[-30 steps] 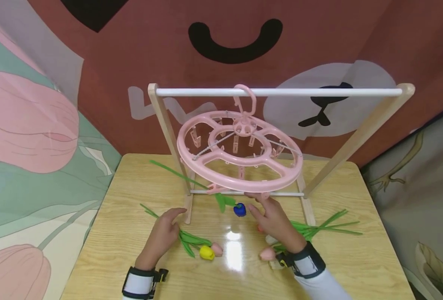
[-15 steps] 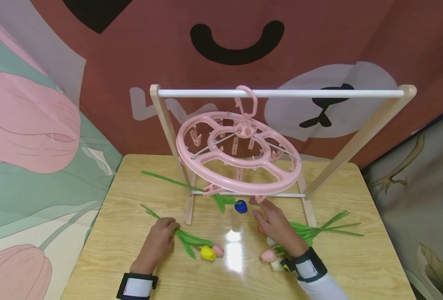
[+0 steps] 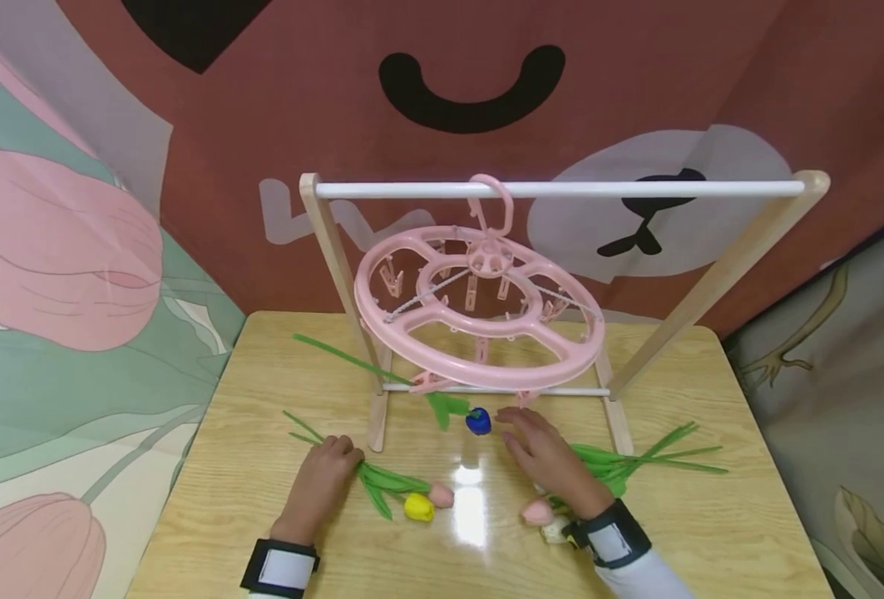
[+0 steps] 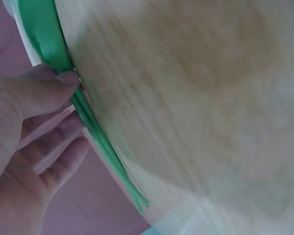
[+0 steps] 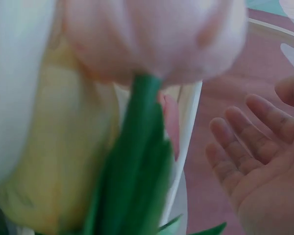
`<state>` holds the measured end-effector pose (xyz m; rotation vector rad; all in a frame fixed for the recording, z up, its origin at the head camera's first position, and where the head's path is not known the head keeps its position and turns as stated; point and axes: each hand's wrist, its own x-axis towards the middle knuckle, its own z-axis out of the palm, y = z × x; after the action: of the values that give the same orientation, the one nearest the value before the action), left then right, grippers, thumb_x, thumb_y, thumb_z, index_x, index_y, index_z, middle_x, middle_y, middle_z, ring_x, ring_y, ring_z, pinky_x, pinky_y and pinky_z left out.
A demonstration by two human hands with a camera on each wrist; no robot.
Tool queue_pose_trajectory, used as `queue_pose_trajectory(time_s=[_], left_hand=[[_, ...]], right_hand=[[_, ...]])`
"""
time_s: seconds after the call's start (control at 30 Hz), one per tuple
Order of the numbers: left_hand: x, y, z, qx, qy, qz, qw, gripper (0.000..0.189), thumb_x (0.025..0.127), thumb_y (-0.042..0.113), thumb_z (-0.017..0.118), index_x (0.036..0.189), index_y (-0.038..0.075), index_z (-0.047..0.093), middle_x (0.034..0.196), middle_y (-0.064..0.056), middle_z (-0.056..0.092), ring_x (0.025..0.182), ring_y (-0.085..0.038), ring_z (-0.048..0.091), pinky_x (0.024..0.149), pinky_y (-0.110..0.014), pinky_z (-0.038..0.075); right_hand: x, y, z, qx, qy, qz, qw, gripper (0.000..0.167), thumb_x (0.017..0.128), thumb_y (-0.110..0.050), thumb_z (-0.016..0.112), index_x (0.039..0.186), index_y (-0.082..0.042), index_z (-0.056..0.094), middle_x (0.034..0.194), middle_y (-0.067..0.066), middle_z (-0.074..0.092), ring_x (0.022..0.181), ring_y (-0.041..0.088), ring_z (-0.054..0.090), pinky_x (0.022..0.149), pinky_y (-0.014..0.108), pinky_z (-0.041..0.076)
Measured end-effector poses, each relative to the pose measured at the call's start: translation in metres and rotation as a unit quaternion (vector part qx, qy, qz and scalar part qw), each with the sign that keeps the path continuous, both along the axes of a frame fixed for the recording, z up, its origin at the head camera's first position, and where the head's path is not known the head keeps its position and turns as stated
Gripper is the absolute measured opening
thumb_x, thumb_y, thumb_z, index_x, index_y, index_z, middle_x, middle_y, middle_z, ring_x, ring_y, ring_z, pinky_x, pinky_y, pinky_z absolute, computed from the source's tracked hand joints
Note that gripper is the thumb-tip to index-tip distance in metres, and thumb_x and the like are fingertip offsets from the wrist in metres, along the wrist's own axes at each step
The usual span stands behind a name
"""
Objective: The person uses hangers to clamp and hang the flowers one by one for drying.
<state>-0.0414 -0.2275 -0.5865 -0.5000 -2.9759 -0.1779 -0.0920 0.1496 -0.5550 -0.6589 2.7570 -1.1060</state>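
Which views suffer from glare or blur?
Head: white glare on the wooden table, right of the yellow tulip; left wrist: tabletop soft and washed out, green tulip stems clearer; right wrist: dim, close-up pink tulip out of focus, right hand somewhat sharper.

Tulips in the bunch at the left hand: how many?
2 visible in the head view: yellow tulip, and pink tulip just right of it. Left hand partly covers stems; more may be hidden.

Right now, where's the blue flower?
In the head view, the blue flower is near the middle, just below the pink hanger's front rim as pictured and just left of the right hand's fingertips.
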Motion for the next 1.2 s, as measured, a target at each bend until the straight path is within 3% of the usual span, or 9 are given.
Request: queue_pose_trajectory(time_s=[0.2,0.33,0.57,0.7,0.83,1.07,1.2], left_hand=[[-0.003,-0.001,0.004,-0.027,0.005,-0.013,0.9995,0.027,0.074,0.000,0.085,0.097,0.013,0.078,0.091,-0.001,0.064,0.084,-0.018,0.060,0.069,-0.033,0.053],[-0.004,0.002,0.011,-0.021,0.017,-0.017,0.9995,0.027,0.073,0.000,0.085,0.095,0.014,0.079,0.090,0.001,0.063,0.082,-0.016,0.057,0.068,-0.031,0.051],[-0.006,0.022,0.038,-0.004,0.085,-0.055,0.9949,0.026,0.071,-0.003,0.088,0.090,0.012,0.079,0.085,-0.001,0.062,0.076,-0.017,0.055,0.062,-0.029,0.047],[-0.007,0.037,0.053,-0.010,0.107,-0.071,0.9917,0.026,0.071,-0.004,0.088,0.091,0.011,0.079,0.086,-0.002,0.063,0.077,-0.018,0.057,0.062,-0.029,0.045],[-0.007,0.052,0.066,-0.007,0.113,-0.090,0.9895,0.027,0.071,-0.003,0.089,0.092,0.011,0.079,0.087,-0.003,0.063,0.079,-0.018,0.058,0.062,-0.029,0.045],[-0.006,0.074,0.076,-0.003,0.127,-0.118,0.9848,0.026,0.069,0.000,0.089,0.090,0.012,0.079,0.085,-0.001,0.064,0.076,-0.017,0.057,0.061,-0.027,0.042],[-0.003,0.084,0.075,0.011,0.133,-0.118,0.9840,0.029,0.068,-0.004,0.088,0.090,0.010,0.077,0.088,-0.003,0.066,0.083,-0.020,0.060,0.064,-0.029,0.045]], right_hand=[[0.002,0.000,-0.004,-0.002,0.022,0.016,0.9996,0.030,0.104,-0.016,0.060,0.133,-0.007,0.064,0.139,0.012,0.064,0.133,0.034,0.058,0.111,0.053,0.050],[0.003,-0.002,-0.004,0.003,0.039,0.023,0.9990,0.030,0.102,-0.013,0.064,0.132,-0.007,0.064,0.138,0.013,0.065,0.131,0.034,0.059,0.110,0.053,0.050],[0.006,-0.009,0.004,0.022,0.021,0.046,0.9985,0.042,0.104,-0.028,0.062,0.143,-0.012,0.059,0.146,0.010,0.060,0.137,0.030,0.055,0.115,0.051,0.046],[0.006,-0.014,0.010,0.039,0.064,0.086,0.9934,0.044,0.104,-0.035,0.062,0.140,-0.010,0.062,0.140,0.010,0.063,0.133,0.028,0.058,0.114,0.048,0.048],[0.008,-0.016,0.013,0.065,0.085,0.100,0.9892,0.045,0.100,-0.032,0.068,0.136,-0.006,0.064,0.136,0.013,0.065,0.127,0.029,0.061,0.110,0.047,0.051],[0.013,-0.013,0.014,0.103,0.053,0.111,0.9870,0.021,0.100,-0.027,0.067,0.117,-0.016,0.073,0.113,0.000,0.073,0.107,0.017,0.068,0.097,0.040,0.059],[0.017,-0.006,0.011,0.083,0.067,0.100,0.9893,0.014,0.098,-0.023,0.070,0.110,-0.018,0.075,0.105,-0.005,0.074,0.098,0.013,0.069,0.090,0.036,0.061]])
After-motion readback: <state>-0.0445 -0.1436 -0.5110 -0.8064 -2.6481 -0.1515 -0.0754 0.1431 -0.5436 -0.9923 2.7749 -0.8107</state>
